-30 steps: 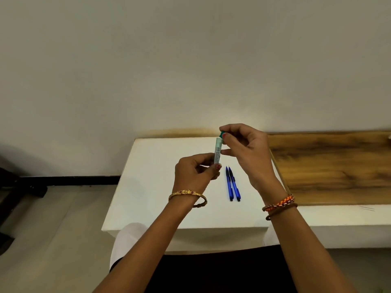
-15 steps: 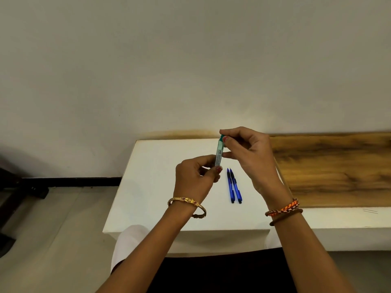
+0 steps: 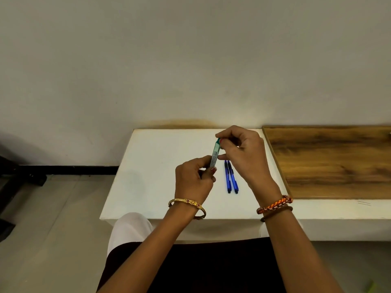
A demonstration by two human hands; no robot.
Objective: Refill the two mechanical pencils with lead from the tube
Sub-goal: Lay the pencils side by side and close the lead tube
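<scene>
Lead tube (image 3: 214, 155) is held nearly upright above the white bench (image 3: 152, 187), over its far half, roughly mid-width. Left hand (image 3: 193, 182) is closed around the tube's lower end, thumb and fingers pinching it. Right hand (image 3: 243, 154) is pinched narrow on the green cap (image 3: 218, 141) at the top, forefinger and thumb on it. Whether the cap is seated or already loosened cannot be told from this view. The two blue mechanical pencils (image 3: 231, 177) lie side by side, touching, flat on the bench just right of the left hand and under the right wrist, pointing toward the far edge; neither is opened. Judged step: uncapping the tube, so the task is at its start. To do it well: keep the tube vertical with the mouth up so no leads slide out, hold the lower grip firm and still, and work the cap off with a short twist or pull rather than a jerk. Leads are brittle, so a sudden release could scatter or snap them over the near edge. Wooden board (image 3: 330, 161) at the bench's right end is not involved.
</scene>
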